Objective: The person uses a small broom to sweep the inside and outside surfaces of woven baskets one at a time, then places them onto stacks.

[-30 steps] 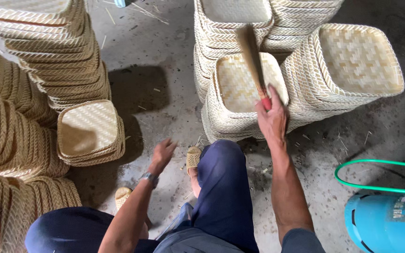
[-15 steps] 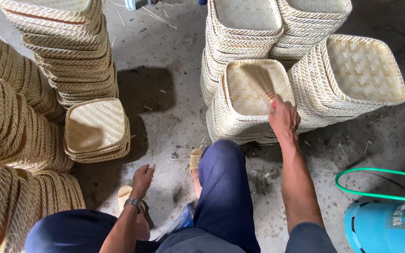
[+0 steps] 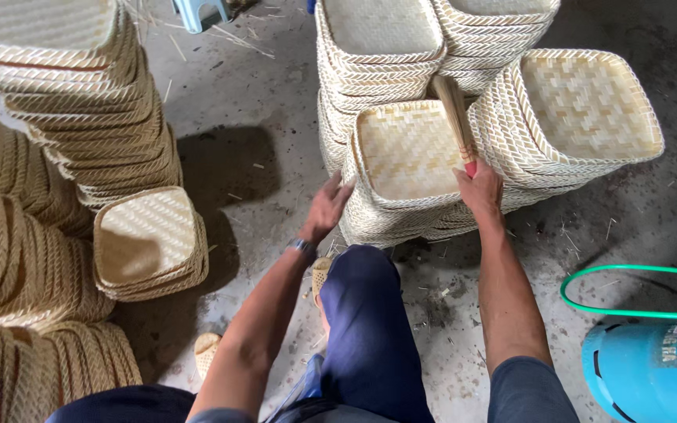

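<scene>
My left hand [image 3: 327, 208], fingers loosely spread, touches the near rim of the square pale woven bamboo tray [image 3: 406, 150] topping the stack ahead. My right hand [image 3: 481, 188] grips a red-handled straw brush [image 3: 456, 117] upright over its far corner.

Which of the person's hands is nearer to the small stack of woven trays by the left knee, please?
Left. The left hand is at the near-left corner of the front tray, closer to the small stack. The right hand, holding the brush, is farther right.

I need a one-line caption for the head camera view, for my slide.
Left hand steadies a woven basket while right hand holds a small brush over it.
</scene>
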